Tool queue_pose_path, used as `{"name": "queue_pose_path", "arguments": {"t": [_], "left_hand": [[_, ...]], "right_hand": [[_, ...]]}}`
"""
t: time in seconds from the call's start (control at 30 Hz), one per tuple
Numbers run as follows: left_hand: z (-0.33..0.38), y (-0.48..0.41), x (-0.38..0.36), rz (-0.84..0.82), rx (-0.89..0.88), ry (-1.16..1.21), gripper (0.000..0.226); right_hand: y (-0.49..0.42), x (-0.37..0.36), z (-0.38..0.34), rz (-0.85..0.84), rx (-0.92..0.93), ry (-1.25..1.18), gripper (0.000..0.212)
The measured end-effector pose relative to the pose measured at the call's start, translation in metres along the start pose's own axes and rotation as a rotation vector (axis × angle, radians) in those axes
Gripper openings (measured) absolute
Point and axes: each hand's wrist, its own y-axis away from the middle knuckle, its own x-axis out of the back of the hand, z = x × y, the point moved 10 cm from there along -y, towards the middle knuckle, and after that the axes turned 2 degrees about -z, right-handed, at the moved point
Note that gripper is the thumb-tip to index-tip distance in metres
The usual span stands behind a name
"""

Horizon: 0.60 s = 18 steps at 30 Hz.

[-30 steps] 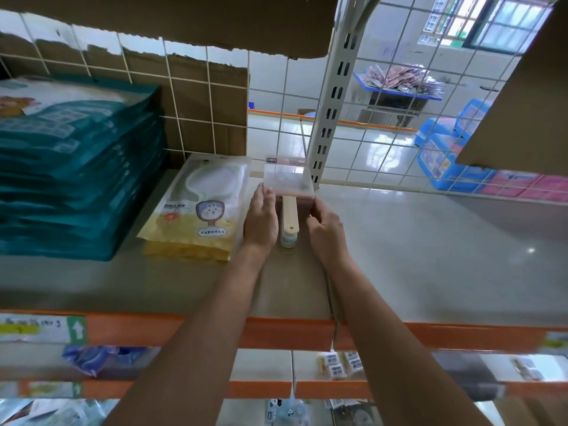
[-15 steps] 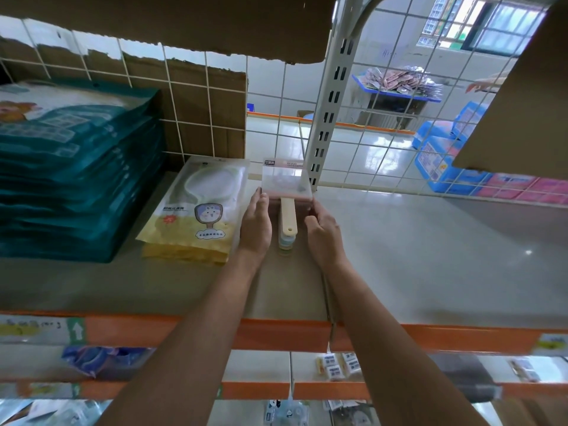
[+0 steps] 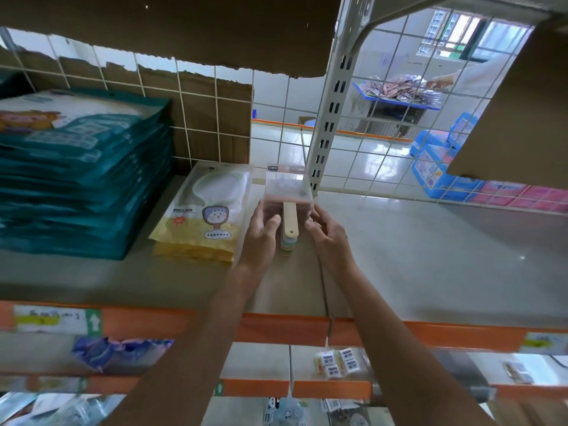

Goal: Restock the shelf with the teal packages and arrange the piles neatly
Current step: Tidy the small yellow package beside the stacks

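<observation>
The left hand (image 3: 261, 232) at nine o'clock and right hand (image 3: 327, 235) at three clasp the stack of handled packs (image 3: 289, 195), seemingly to square it, with the teal packages (image 3: 80, 179) piled farther toward nine.

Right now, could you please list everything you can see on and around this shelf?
teal packages: one tall stack, teal, left end of the shelf.
yellow packets: one small pile, yellow and white, just right of the teal stack.
clear-boxed paddles: one pile, clear boxes with pastel handles, between the hands.
shelf: one, grey with an orange front edge.
wire grid: one, white, behind the shelf.
cardboard: brown, behind the grid at left.
blue crates: a few, blue, beyond the grid at right.
left hand: holds the paddle pile's left side.
right hand: curled fingertips hold its right side.
</observation>
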Motion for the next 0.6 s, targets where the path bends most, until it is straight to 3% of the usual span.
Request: {"name": "queue_pose_path", "arguments": {"t": [0.17, 0.33, 0.6], "left_hand": [[-0.007, 0.019, 0.009, -0.020, -0.014, -0.129, 0.048], [-0.010, 0.031, -0.004, -0.190, -0.080, -0.319, 0.052], [-0.005, 0.029, -0.002, -0.169, -0.145, -0.418, 0.057]], "right_hand": [[0.021, 0.001, -0.005, -0.045, 0.028, 0.053, 0.044], [0.031, -0.007, -0.008, -0.117, 0.091, 0.259, 0.045], [0.031, -0.011, -0.010, -0.099, 0.106, 0.368, 0.041]]}}
